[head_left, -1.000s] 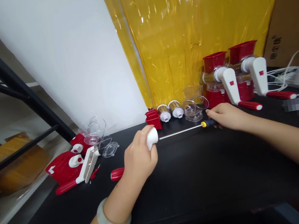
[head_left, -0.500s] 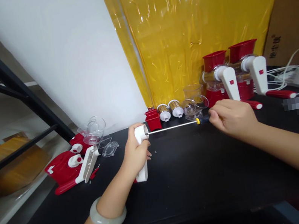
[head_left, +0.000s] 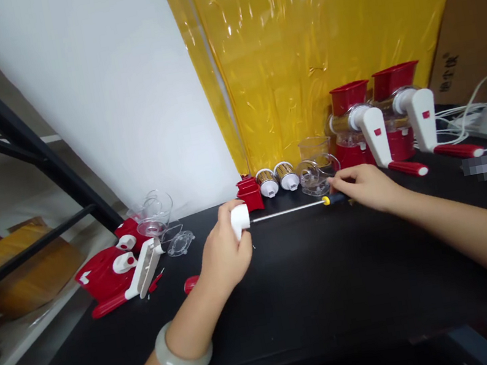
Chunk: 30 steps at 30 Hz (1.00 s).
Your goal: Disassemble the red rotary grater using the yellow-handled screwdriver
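Note:
My left hand (head_left: 227, 250) is wrapped round a white crank handle (head_left: 240, 219), whose red grip (head_left: 191, 285) shows behind my wrist. A long screwdriver (head_left: 288, 211) with a yellow and dark handle lies level between the hands, its tip at the white part's round end. The fingers of my right hand (head_left: 361, 188) pinch the rear of the screwdriver handle. Whether the tip touches the part cannot be made out. Small red pieces (head_left: 156, 280) lie on the black table left of my left hand.
Two assembled red graters (head_left: 355, 154) (head_left: 401, 143) stand at the back right near white cables (head_left: 469, 107). Behind the hands are red hoppers (head_left: 250, 195), two drums (head_left: 287, 176) and clear parts (head_left: 317, 173). Red bases (head_left: 107, 274) and clear cups (head_left: 155, 213) sit left.
My left hand has turned the white handle, so its open end now faces more to the right. My right hand has gone from a fist round the screwdriver handle to a fingertip pinch.

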Tool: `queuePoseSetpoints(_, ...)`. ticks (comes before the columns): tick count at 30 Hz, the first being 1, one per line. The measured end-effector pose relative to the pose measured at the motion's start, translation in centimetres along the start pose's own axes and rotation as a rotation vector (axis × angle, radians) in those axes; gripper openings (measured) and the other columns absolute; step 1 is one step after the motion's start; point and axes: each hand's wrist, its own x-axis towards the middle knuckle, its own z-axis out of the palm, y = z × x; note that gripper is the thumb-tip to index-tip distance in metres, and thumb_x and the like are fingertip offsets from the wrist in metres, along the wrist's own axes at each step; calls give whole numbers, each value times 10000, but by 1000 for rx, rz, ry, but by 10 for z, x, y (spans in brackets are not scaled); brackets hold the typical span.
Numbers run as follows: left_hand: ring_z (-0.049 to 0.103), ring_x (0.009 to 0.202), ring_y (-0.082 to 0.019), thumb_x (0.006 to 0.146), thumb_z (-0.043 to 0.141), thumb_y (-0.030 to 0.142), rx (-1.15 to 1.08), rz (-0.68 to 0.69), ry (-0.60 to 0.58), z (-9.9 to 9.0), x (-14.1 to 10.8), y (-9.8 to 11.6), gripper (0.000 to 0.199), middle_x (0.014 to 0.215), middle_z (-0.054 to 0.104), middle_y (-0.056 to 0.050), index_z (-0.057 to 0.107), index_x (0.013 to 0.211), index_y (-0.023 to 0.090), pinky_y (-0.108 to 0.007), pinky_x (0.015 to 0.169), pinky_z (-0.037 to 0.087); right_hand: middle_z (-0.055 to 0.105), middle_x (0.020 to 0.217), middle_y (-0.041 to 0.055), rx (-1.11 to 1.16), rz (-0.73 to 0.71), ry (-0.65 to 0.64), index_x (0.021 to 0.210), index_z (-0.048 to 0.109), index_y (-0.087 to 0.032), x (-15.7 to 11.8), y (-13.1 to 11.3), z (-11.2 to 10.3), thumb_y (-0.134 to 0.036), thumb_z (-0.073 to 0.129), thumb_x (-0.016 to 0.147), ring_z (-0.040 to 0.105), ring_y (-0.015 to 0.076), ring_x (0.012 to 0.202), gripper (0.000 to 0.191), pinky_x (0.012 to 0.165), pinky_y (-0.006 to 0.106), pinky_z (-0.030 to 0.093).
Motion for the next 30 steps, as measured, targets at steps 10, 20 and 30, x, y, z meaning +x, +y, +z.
queuePoseSetpoints(10, 700, 925, -251, 829, 500, 153, 43, 175, 93, 1, -7, 5, 494, 1211, 657, -117, 473, 1319, 214, -376, 810, 533, 591, 446, 40, -18, 52, -154, 488, 579, -213, 0, 2, -1, -609, 384, 955, 550, 168, 442, 643, 532, 302, 401)
queuePoseSetpoints(20, 585, 502, -154, 760, 497, 148, -397, -298, -166, -2, 6, 3, 521, 764, 551, 39, 447, 1262, 278, -282, 510, 493, 499, 457, 40, -388, -354, 405, 460, 405, -217, -19, -15, 5, -392, 424, 945, 455, 150, 456, 516, 523, 323, 243)
queuePoseSetpoints(30, 602, 548, -154, 774, 502, 155, -344, -253, -223, 2, 2, 5, 511, 768, 582, 33, 459, 1268, 278, -268, 555, 484, 583, 533, 28, -258, -245, 280, 532, 559, -204, -8, -5, 1, -492, 489, 942, 525, 158, 513, 506, 537, 301, 331)
